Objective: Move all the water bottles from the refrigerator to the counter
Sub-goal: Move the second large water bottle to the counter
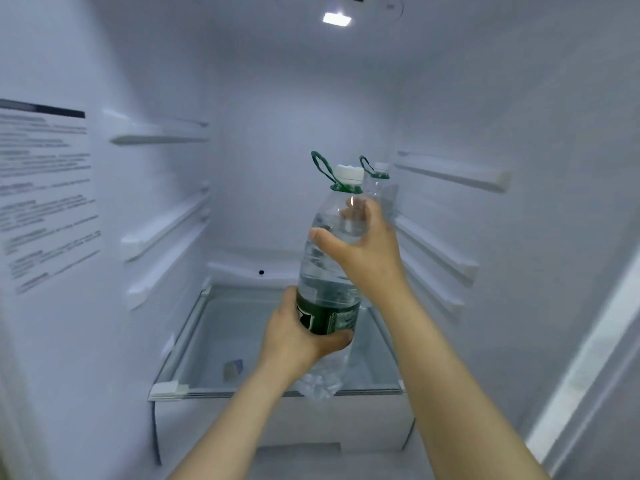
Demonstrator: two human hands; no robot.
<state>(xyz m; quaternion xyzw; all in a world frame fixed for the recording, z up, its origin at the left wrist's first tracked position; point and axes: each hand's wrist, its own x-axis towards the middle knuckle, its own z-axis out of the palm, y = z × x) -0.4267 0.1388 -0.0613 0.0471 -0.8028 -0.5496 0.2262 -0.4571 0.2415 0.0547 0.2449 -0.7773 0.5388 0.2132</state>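
Note:
A large clear water bottle [329,271] with a dark green label, white cap and green carry loop is held tilted inside the open refrigerator, above the glass shelf [242,341]. My left hand [298,334] grips it around the label near the bottom. My right hand [363,247] wraps its upper shoulder below the neck. A second bottle [379,181] with the same white cap and green loop stands behind, mostly hidden by the first bottle and my right hand.
White side walls carry empty shelf rails on the left [162,233] and right [450,174]. A printed sticker [45,195] covers the left wall. A lamp [336,19] glows at the top. A white drawer front [277,420] sits under the glass shelf.

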